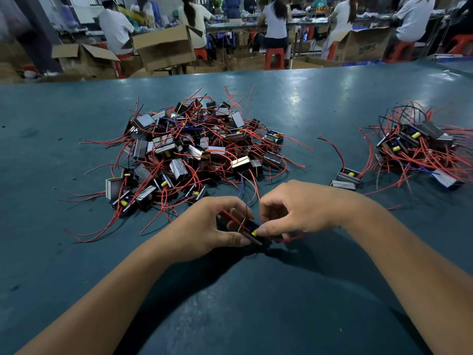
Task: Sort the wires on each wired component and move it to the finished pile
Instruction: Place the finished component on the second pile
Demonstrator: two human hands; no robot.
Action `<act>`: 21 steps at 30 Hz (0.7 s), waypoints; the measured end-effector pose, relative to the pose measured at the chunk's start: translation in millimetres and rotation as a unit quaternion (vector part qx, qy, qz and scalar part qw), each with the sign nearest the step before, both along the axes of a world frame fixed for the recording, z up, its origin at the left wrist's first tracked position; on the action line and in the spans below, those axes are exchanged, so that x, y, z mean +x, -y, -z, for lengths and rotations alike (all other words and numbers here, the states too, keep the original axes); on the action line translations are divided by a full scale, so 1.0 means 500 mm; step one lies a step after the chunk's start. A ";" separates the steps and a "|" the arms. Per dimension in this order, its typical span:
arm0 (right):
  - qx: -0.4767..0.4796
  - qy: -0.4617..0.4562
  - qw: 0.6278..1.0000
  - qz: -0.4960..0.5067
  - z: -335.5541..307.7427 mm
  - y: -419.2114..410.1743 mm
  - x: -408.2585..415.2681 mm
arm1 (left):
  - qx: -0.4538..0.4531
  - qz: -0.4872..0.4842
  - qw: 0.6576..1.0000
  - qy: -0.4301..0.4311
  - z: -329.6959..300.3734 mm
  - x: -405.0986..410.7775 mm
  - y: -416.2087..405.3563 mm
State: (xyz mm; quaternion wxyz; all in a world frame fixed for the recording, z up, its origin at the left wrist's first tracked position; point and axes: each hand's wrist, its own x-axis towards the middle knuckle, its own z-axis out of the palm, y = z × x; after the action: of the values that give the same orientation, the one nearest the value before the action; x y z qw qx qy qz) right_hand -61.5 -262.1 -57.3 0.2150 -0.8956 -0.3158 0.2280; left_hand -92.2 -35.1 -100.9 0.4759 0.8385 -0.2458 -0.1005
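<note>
Left hand (204, 226): fingers curl round a wired component (252, 233), near centre, just above the surface (76, 252).
Right hand (294, 211): thumb and forefinger pinch its red wire (286, 239).
Unsorted pile (194, 149): far centre-left.
Finished pile (419, 147): far right.
Two components (346, 179): between the piles.

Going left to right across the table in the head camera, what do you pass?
Big pile of wired components → left hand → held component → right hand → two loose components → smaller pile.
</note>
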 end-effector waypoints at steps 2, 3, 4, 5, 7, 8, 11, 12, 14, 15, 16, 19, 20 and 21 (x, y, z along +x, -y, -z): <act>-0.017 0.013 1.000 0.009 0.009 -0.007 0.001 | -0.013 -0.024 1.000 -0.011 0.001 0.005 -0.001; -0.019 0.012 1.000 0.016 0.014 -0.011 0.001 | -0.034 -0.039 0.998 -0.030 0.003 0.007 -0.001; -0.014 0.006 0.999 0.028 0.019 -0.015 0.000 | -0.058 -0.056 0.995 -0.051 0.004 0.008 -0.002; -0.006 0.002 0.999 0.044 0.024 -0.019 0.000 | -0.079 -0.072 0.992 -0.071 0.005 0.008 -0.001; 0.019 0.003 0.997 0.076 0.035 -0.028 -0.003 | -0.104 -0.095 0.986 -0.093 0.007 0.007 0.001; 0.041 -0.011 0.995 0.085 0.041 -0.032 -0.005 | -0.108 -0.097 0.985 -0.094 0.008 0.007 0.002; 0.117 -0.103 0.984 0.086 0.047 -0.033 -0.009 | -0.072 -0.087 0.991 -0.073 0.006 0.007 0.000; 0.125 -0.101 0.983 0.089 0.044 -0.027 -0.005 | -0.059 -0.085 0.992 -0.069 0.004 0.007 -0.003; 0.133 -0.027 0.981 0.137 0.036 -0.009 0.012 | -0.041 -0.080 0.994 -0.069 0.000 0.007 -0.010; 0.140 0.027 0.974 0.177 0.032 -0.001 0.023 | -0.038 -0.078 0.993 -0.074 -0.002 0.007 -0.012; 0.156 0.070 0.961 0.218 0.030 0.007 0.032 | -0.040 -0.077 0.993 -0.082 -0.004 0.007 -0.014; 0.193 0.151 0.926 0.287 0.028 0.010 0.054 | -0.054 -0.076 0.991 -0.096 -0.010 0.005 -0.016; 0.191 0.173 0.922 0.289 0.028 0.006 0.062 | -0.056 -0.076 0.991 -0.099 -0.012 0.004 -0.017; 0.185 0.195 0.920 0.283 0.027 0.001 0.071 | -0.058 -0.076 0.990 -0.104 -0.014 0.004 -0.017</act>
State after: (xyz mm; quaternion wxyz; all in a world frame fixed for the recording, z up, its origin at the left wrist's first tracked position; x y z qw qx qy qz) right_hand -26.1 -262.7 -70.9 0.3666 -0.9185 -0.1213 -0.0846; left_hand -90.4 -26.7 -93.9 0.5532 0.8104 -0.1361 -0.1367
